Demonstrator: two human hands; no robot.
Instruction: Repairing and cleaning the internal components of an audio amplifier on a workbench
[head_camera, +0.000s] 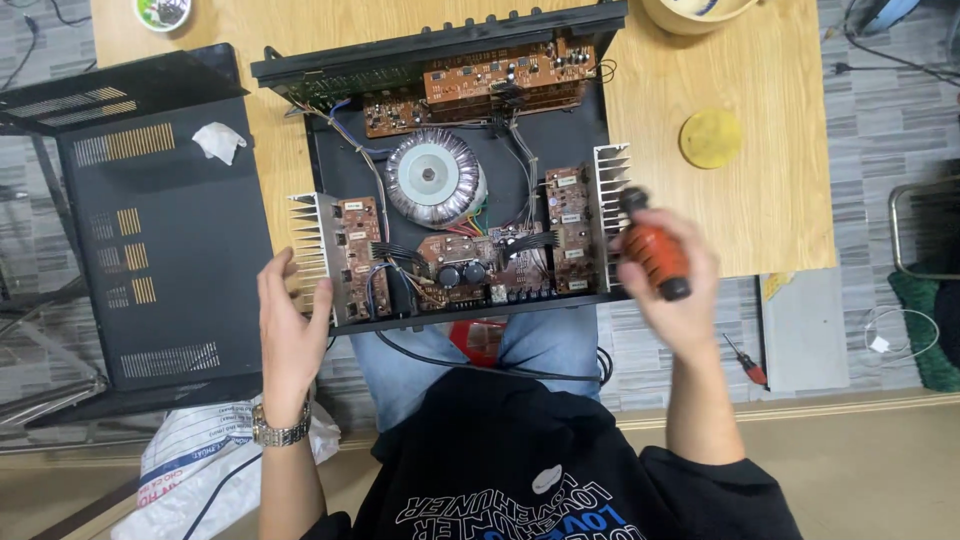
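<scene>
An opened black amplifier chassis (570, 135) lies on a wooden table, showing brown circuit boards, a round silver transformer (433, 178) and finned heatsinks at both sides. My right hand (668, 275) is closed around an orange-handled screwdriver (655, 250) beside the right heatsink (608, 190). My left hand (288, 330) is flat with fingers apart, resting against the left heatsink (308, 240) at the chassis's near corner. A metal watch sits on that wrist.
The removed black metal cover (165, 240) lies to the left with a crumpled white tissue (218, 142) on it. A yellow disc (710, 138) rests on the wooden table (760, 200). A small red screwdriver (745, 360) lies on the floor. A white plastic bag (195, 465) sits lower left.
</scene>
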